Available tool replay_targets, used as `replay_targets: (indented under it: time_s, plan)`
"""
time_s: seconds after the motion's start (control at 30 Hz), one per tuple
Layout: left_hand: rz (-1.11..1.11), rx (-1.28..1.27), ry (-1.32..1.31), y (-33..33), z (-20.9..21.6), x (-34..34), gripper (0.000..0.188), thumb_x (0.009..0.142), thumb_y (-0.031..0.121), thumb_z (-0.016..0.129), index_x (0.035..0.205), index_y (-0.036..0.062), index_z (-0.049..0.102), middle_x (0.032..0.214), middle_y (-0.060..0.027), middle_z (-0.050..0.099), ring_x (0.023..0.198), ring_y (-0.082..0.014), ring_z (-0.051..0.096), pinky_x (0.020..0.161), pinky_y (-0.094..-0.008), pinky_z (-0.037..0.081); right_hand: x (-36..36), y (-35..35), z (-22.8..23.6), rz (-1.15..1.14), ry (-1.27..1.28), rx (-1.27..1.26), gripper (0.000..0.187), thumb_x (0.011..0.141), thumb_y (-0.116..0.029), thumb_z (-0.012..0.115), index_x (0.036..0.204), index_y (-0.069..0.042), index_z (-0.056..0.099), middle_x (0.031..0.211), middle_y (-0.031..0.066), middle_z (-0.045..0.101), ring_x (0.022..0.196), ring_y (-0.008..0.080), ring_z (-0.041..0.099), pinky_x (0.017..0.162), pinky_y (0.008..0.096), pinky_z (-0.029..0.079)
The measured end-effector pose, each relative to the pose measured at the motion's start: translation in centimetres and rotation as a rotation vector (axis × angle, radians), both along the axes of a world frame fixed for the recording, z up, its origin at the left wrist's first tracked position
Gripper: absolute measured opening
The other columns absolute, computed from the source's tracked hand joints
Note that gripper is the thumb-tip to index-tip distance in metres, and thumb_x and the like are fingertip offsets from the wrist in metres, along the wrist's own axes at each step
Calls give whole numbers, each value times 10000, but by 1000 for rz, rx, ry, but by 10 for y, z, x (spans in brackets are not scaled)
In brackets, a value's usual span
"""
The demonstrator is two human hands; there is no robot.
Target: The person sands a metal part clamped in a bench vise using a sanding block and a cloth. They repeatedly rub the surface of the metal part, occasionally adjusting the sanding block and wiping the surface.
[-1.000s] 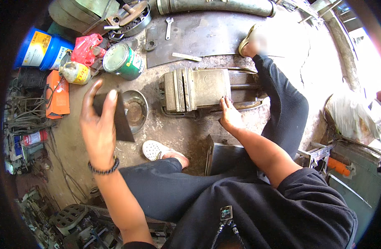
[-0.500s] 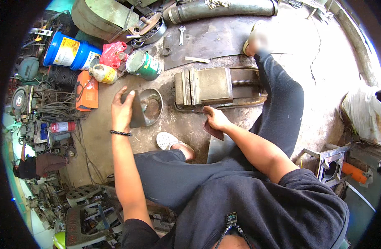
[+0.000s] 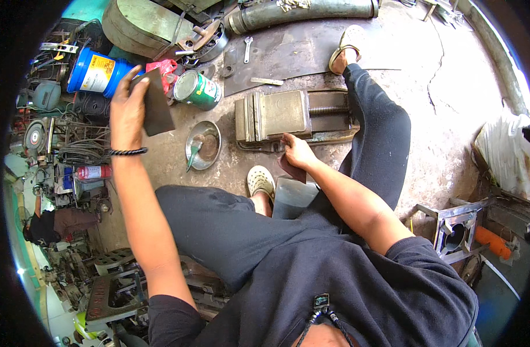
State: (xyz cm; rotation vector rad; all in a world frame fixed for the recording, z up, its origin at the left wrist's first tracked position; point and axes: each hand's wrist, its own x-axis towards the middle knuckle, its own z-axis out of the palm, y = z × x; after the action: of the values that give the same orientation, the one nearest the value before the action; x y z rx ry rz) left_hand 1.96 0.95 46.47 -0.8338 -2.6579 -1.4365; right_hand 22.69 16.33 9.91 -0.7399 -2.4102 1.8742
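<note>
My left hand (image 3: 128, 113) is raised at the left near the blue buckets, its fingers closed on the edge of a thin dark rectangular plate (image 3: 158, 107). My right hand (image 3: 299, 153) is closed on a reddish-brown folded sheet (image 3: 290, 169), close in front of the bench vise (image 3: 282, 115) on the floor. Just below that sheet, between my legs, stands a smooth grey metal piece (image 3: 294, 195), partly hidden by my thigh. A round metal bowl (image 3: 212, 151) lies between my hands. Resting in it is a green-handled brush (image 3: 191, 157), its head hard to make out.
Blue buckets (image 3: 94, 75), a green paint can (image 3: 201, 89) and a red plastic bag (image 3: 164, 68) stand at the far left. A wrench (image 3: 247, 50) lies on a dark metal sheet (image 3: 311, 52) behind the vise. A metal frame (image 3: 450, 228) stands at the right.
My left hand has moved left and away from me with the dark plate, uncovering the bowl and its brush. My right hand keeps its hold nearly in place. My left foot has shifted right.
</note>
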Motion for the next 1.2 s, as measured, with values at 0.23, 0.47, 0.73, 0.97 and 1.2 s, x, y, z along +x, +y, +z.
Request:
replay_targets:
  time_s: [0.23,0.47,0.73,0.97,1.2]
  plan:
    - [-63,30,-55,29,-83,-26,439,948,182,652,1351,10,612,1342,-129,620,1259,-202,546,1101,-326,388,-2,26,-13,-368,13,-213,452,979,-91,507,1412,39,509,1304,173,664,1203,258,627,1052,364,463]
    - [123,-212,154,34,-147,-92,437,838,273,682,1241,105,698,1236,-229,682,1171,-356,651,1025,-410,498,27,63,64,-685,246,-1066,475,990,-433,569,1282,-60,546,1216,173,617,1087,342,643,991,506,527]
    - [82,-54,413,45,-132,-98,408,853,262,741,1233,118,695,1110,-202,734,1029,-324,712,917,-405,546,41,70,125,-695,332,-1094,650,933,-551,646,1362,-93,479,1265,141,548,1152,330,612,977,505,559]
    - [62,255,312,-3,-116,-121,310,832,120,693,1136,70,728,1022,-198,744,982,-297,722,854,-362,555,-54,74,109,-638,433,-1091,345,943,-354,604,1183,-113,545,1209,131,591,1130,326,621,1054,533,501]
    - [15,411,122,-9,-115,-124,298,833,146,788,1098,15,748,927,-95,763,797,-107,657,747,-287,537,-28,61,64,-597,471,-1123,332,941,-329,581,1148,-73,623,1185,122,649,1074,297,636,917,512,561]
